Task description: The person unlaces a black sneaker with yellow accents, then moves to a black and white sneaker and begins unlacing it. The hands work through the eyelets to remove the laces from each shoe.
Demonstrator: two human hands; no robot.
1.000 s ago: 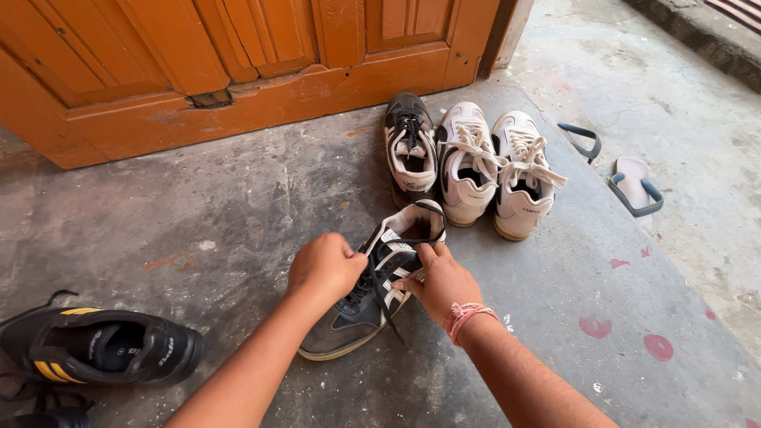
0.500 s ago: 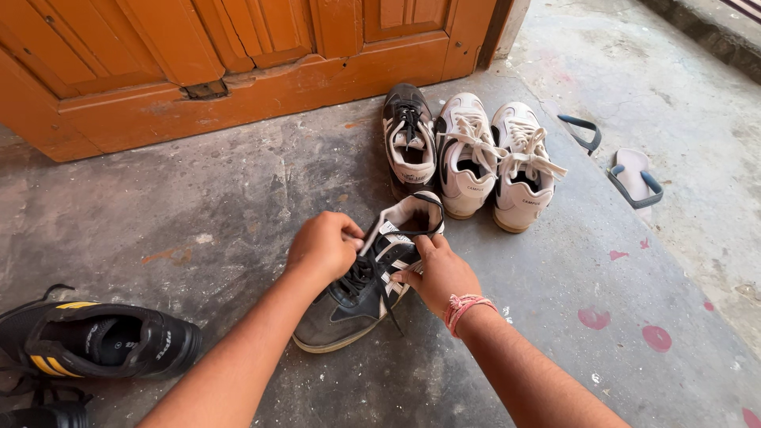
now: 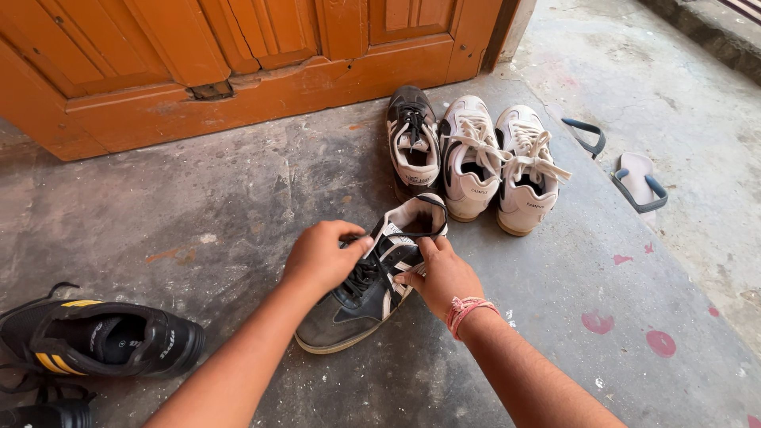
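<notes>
Left hand (image 3: 323, 255) and right hand (image 3: 441, 273) both pinch black laces (image 3: 372, 269) of dark sneaker (image 3: 366, 289) mid-floor (image 3: 238, 190); no knot visible, lacing looks unfinished. Matching sneaker (image 3: 412, 143) by door (image 3: 238, 71) already tied.

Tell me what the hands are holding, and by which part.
Both hands grip the dark grey suede sneaker with white stripes by its black laces: left hand at the lace end, right hand beside the tongue.

The dark suede lace-up sneaker (image 3: 369, 289) lies on the grey concrete floor (image 3: 238, 198), three sneakers (side by side) (image 3: 468, 158) behind it, by the orange wooden door (image 3: 238, 71).
</notes>
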